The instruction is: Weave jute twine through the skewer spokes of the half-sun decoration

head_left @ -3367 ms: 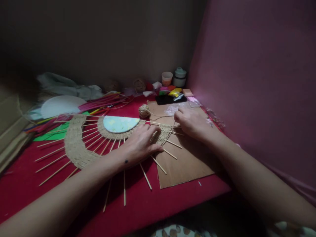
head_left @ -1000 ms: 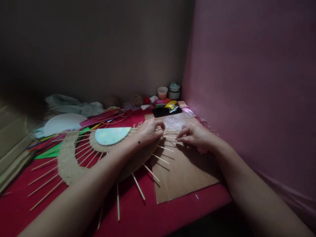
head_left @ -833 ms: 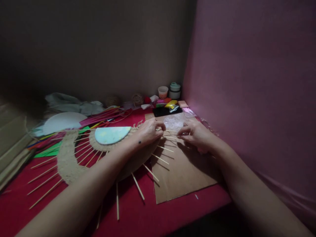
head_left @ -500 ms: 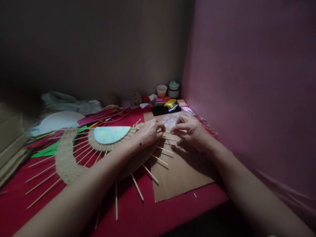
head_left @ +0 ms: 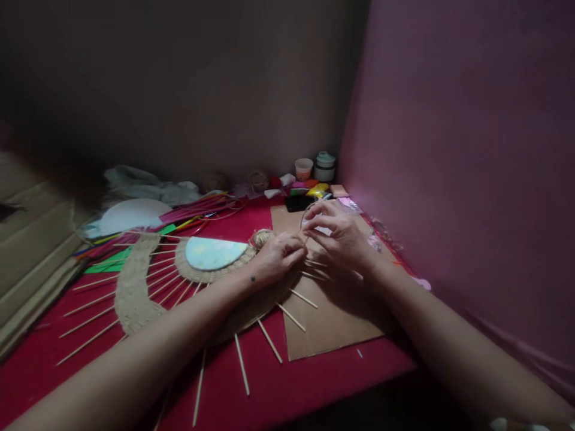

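"Right hand point(head_left: 338, 236) now sits nearer left hand point(head_left: 278, 257), pinching thin tan twine point(head_left: 302, 222) — left's grip?"

"Can't tell — it's on the tan woven-twine arc point(head_left: 132, 293), over red tabletop point(head_left: 314, 383) and brown cardboard point(head_left: 332, 326)."

Overall illumination: dim. The rear wall point(head_left: 202, 90) falls to near black at the upper left, with a faint paler patch near centre. The cardboard sheet point(head_left: 314, 329) carries a soft shadow below the right hand point(head_left: 335, 230). The pale half-disc point(head_left: 213, 252) stands out brightly on the counter point(head_left: 323, 377); detail beneath the counter's front edge is lost. The twine point(head_left: 303, 220) renders softly. Wide-angle stretch elongates both forearms point(head_left: 148, 347).
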Available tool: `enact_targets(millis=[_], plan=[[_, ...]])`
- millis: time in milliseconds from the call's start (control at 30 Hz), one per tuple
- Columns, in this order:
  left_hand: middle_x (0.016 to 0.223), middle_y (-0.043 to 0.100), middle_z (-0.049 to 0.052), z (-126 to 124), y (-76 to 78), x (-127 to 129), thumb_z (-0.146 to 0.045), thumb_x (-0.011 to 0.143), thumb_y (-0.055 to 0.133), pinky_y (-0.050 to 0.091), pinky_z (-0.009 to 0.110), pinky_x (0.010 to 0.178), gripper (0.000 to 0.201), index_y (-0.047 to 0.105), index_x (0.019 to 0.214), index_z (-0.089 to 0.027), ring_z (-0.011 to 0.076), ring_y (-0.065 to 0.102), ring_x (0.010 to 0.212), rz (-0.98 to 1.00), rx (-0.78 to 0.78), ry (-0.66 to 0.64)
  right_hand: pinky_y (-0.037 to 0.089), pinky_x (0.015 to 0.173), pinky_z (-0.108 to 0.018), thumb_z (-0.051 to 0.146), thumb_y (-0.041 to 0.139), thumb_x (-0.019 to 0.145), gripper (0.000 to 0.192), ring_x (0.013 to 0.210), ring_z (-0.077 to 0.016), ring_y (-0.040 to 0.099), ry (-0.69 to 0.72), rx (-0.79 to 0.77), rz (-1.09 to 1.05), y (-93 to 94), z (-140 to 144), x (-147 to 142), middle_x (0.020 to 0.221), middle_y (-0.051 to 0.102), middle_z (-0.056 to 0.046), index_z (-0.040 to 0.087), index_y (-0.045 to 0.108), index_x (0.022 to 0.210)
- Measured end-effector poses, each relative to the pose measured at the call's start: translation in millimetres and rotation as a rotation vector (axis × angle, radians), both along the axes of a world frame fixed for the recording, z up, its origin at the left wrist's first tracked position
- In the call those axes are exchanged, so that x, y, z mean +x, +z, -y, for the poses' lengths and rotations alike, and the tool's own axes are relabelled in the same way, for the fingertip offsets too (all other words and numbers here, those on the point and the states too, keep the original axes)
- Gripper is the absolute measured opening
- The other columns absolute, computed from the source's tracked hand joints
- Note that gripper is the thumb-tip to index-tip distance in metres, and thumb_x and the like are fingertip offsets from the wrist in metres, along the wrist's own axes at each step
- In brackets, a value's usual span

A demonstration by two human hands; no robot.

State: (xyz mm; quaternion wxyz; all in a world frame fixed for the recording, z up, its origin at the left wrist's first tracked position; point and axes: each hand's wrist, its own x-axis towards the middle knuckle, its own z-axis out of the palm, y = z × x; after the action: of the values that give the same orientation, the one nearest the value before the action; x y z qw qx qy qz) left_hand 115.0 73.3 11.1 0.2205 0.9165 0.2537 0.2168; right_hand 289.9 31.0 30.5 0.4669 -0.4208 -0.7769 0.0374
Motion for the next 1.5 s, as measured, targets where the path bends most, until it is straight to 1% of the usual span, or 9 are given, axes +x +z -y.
enact_targets(millis=[233,333,533,633,733,867,1100,1333,1500], plan=[[0.088,0.065,0.008,13,-16.1,-10,-0.017,0.085,0.046,0.041,0.034,0.085,0.018,0.061,0.077,-0.014,0.0189,0.054,0.086,0.052,0.166,0.088,0.046,0.081,-0.03,0.018,0.061,0.079,0.008,0.088,-0.0158,0.06,0.07,-0.106,-0.27,23.2,-28,-1,0.086,0.064,-0.004,0.017,0.065,0.073],[0.089,0.065,0.008,20,-13.9,-20,-0.018,0.084,0.048,0.041,0.036,0.086,0.015,0.062,0.078,-0.015,0.0195,0.054,0.086,0.068,0.158,0.125,0.045,0.081,-0.028,0.015,0.059,0.077,0.008,0.086,-0.0145,0.059,-0.042,-0.298,-0.257,24.5,-51,-8,0.088,0.065,-0.005,0.014,0.067,0.078],[0.084,0.065,0.004,36,-1.0,-50,-0.022,0.085,0.05,0.044,0.029,0.078,0.017,0.064,0.076,-0.016,0.0151,0.057,0.081,0.136,-0.18,0.23,0.048,0.065,-0.025,0.012,0.069,0.067,0.037,0.069,-0.0128,0.06,0.094,-0.726,-0.053,11.8,-74,-38,0.082,0.069,-0.004,0.012,0.069,0.104],[0.08,0.065,0.002,40,0.6,-64,-0.029,0.085,0.05,0.044,0.027,0.074,0.022,0.067,0.08,-0.016,0.0147,0.057,0.076,0.143,-0.378,0.291,0.048,0.07,-0.023,0.013,0.074,0.063,0.055,0.079,-0.014,0.062,0.259,-0.794,0.14,10.5,-75,-53,0.093,0.071,-0.004,0.016,0.065,0.118],[0.083,0.068,0.003,39,-1.0,-74,-0.033,0.087,0.047,0.045,0.026,0.072,0.027,0.068,0.084,-0.015,0.0147,0.059,0.077,0.17,-0.535,0.295,0.046,0.078,-0.022,0.014,0.072,0.065,0.052,0.091,-0.0151,0.063,0.347,-0.763,0.338,10.3,-77,-64,0.104,0.071,-0.002,0.02,0.067,0.116],[0.095,0.07,0.003,36,-3.0,-79,-0.035,0.09,0.043,0.045,0.026,0.077,0.033,0.068,0.079,-0.017,0.0152,0.06,0.086,0.189,-0.525,0.212,0.046,0.076,-0.024,0.017,0.073,0.064,0.041,0.086,-0.0176,0.063,0.157,-0.646,0.381,7.7,-91,-76,0.095,0.072,-0.003,0.02,0.071,0.105],[0.088,0.071,0.005,34,-6.9,-83,-0.04,0.092,0.042,0.045,0.03,0.088,0.04,0.069,0.073,-0.017,0.0168,0.063,0.092,0.351,-0.6,0.173,0.039,0.096,-0.041,0.025,0.057,0.082,0.054,0.114,-0.0306,0.052,-0.261,-0.418,0.158,11.6,-126,-98,0.126,0.054,-0.023,0.005,0.051,0.132],[0.084,0.072,0.005,36,-7.8,-83,-0.044,0.091,0.043,0.048,0.029,0.077,0.041,0.071,0.079,-0.016,0.0155,0.063,0.078,0.349,-0.631,0.238,0.046,0.073,-0.03,0.005,0.046,0.072,0.029,0.077,-0.0185,0.063,-0.192,-0.478,0.114,25.3,-60,-69,0.081,0.07,-0.007,0.015,0.073,0.079],[0.079,0.073,0.003,39,-2.1,-82,-0.043,0.091,0.047,0.048,0.027,0.075,0.038,0.073,0.08,-0.018,0.0135,0.063,0.074,0.404,-0.644,0.266,0.045,0.063,-0.026,0.004,0.051,0.069,0.026,0.069,-0.0146,0.06,0.051,-0.717,0.212,11.7,2,-33,0.075,0.067,-0.002,0.021,0.069,0.076]])
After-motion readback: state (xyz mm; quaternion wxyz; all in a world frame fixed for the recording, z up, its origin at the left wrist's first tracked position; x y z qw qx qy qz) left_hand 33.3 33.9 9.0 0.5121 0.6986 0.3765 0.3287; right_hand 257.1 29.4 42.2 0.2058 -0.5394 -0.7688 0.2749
